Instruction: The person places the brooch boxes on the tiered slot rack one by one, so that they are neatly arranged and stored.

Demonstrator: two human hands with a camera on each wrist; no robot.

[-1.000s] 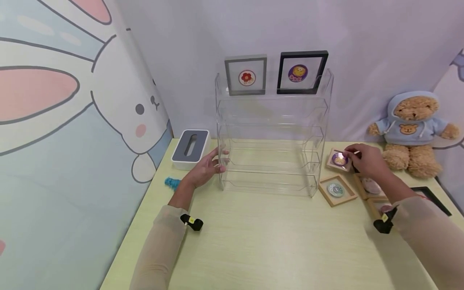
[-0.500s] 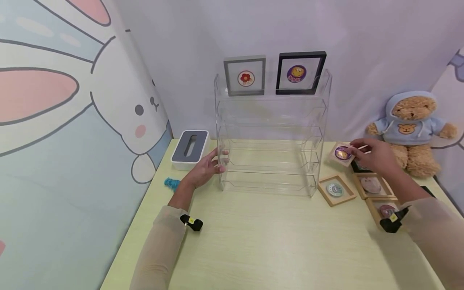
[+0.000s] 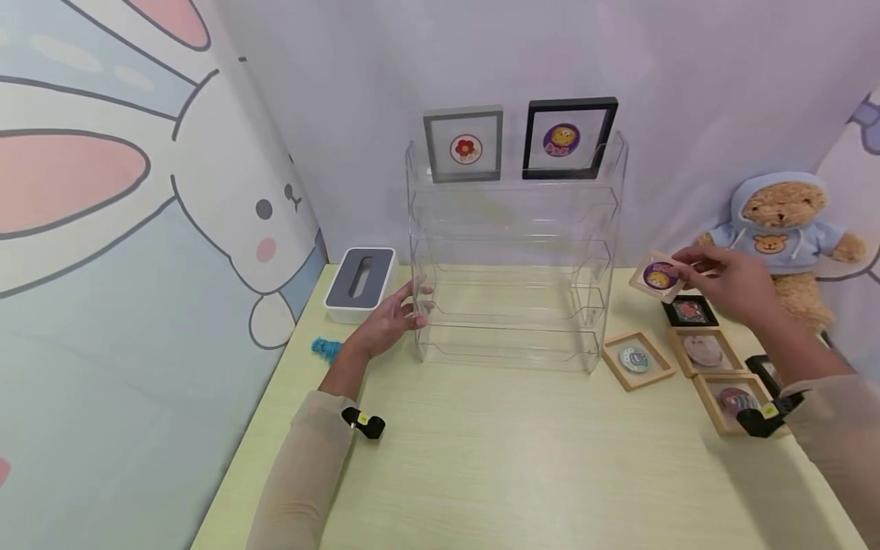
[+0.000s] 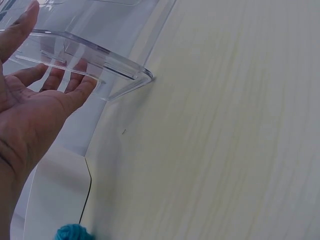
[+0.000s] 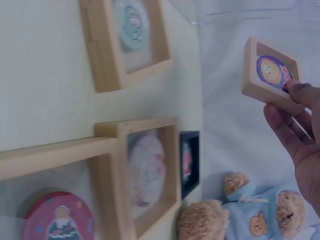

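Note:
In the head view my right hand (image 3: 732,283) pinches a small light-wood frame (image 3: 656,276) with a purple round badge inside, lifted off the table at the rack's right. The right wrist view shows the thumb lying on the front of this wooden frame (image 5: 272,75), with fingers under and behind it. My left hand (image 3: 390,317) holds the left side of a tiered clear acrylic rack (image 3: 512,330). Through the plastic of the rack (image 4: 120,70), the left wrist view shows those fingers. A grey frame (image 3: 464,114) and a black frame (image 3: 572,103) stand on the top tier.
Several framed badges lie on the right: a wooden frame (image 3: 617,372), a black frame (image 3: 690,311) and others below. Behind them sits a teddy bear (image 3: 784,244). A tissue box (image 3: 359,283) and a blue woolly thing (image 3: 326,348) are left of the rack.
My right hand has raised the small wooden frame off the table and drawn it slightly right and back, uncovering the black frame beneath. The left hand stays at the rack.

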